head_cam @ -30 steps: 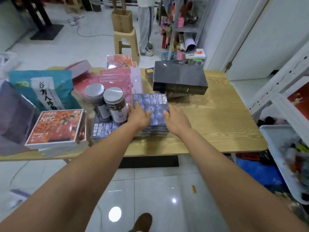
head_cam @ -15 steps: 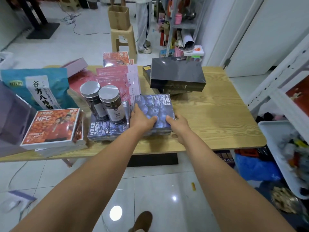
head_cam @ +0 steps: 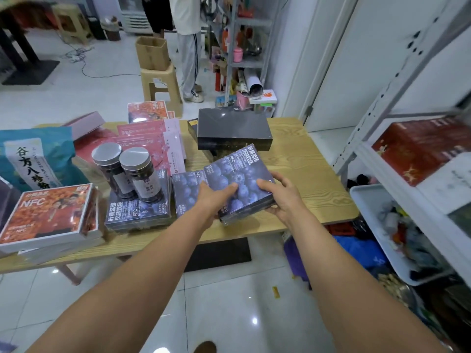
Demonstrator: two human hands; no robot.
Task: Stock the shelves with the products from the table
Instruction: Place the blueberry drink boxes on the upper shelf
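Observation:
A blue blueberry box (head_cam: 242, 174) is tilted up above the wooden table (head_cam: 305, 164), held between both my hands. My left hand (head_cam: 214, 197) grips its near left edge with the thumb on top. My right hand (head_cam: 280, 197) holds its right side, fingers curled round the edge. A second dark box seems stacked under it. More blueberry boxes (head_cam: 187, 189) lie below on the table. The white shelf unit (head_cam: 397, 159) stands at the right with a red box (head_cam: 423, 149) on it.
Two dark jars (head_cam: 127, 171) stand on another blueberry box (head_cam: 137, 212). An orange NFC box (head_cam: 48, 215), a teal bag (head_cam: 33, 159), pink boxes (head_cam: 150, 141) and a black box (head_cam: 233, 128) crowd the table. A white bin (head_cam: 382, 233) sits under the shelf. A person (head_cam: 187, 47) stands behind.
Both hands closed round the blueberry box, lifted it off the stack and swung it to the right, tilting it. The view has shifted toward the shelf.

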